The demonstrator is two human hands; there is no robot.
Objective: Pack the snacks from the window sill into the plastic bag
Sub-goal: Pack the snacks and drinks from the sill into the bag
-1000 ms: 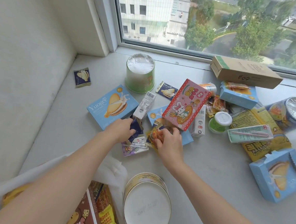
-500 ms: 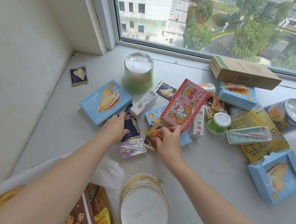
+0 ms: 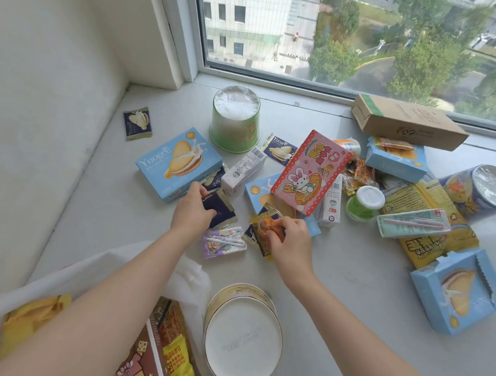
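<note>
1. The left hand (image 3: 192, 213) was closed over a dark navy sachet (image 3: 221, 211) with gold edges, thumb and fingers pinching its near-left edge; the sachet lay tilted on the window sill (image 3: 102, 209).
2. The right hand (image 3: 288, 239) gripped an orange snack packet (image 3: 264, 232), fingertips curled over its right side, with the packet raised a little off the sill.
3. Between the two sets of fingers, just below the navy sachet, lay a purple packet with straws (image 3: 224, 242), touched by neither hand.
4. Just beyond the left fingers sat a blue Yuogee biscuit box (image 3: 179, 162), and to its right a white carton (image 3: 243, 170) lay slanted against the pile.
5. Above the right fingers a pink rabbit box (image 3: 311, 171) leaned over another blue box (image 3: 258, 192).
6. Farther past both hands stood an upside-down green cup (image 3: 235, 119); a lone navy sachet (image 3: 137, 123) lay well apart, to the far left of the left fingers.
7. The plastic bag (image 3: 190, 274) lay open under the left forearm, nearer than the fingers, already holding yellow and brown snack packs (image 3: 175, 353).
8. A round white tub lid (image 3: 243, 341) sat just beside the bag, below the right wrist.
</note>
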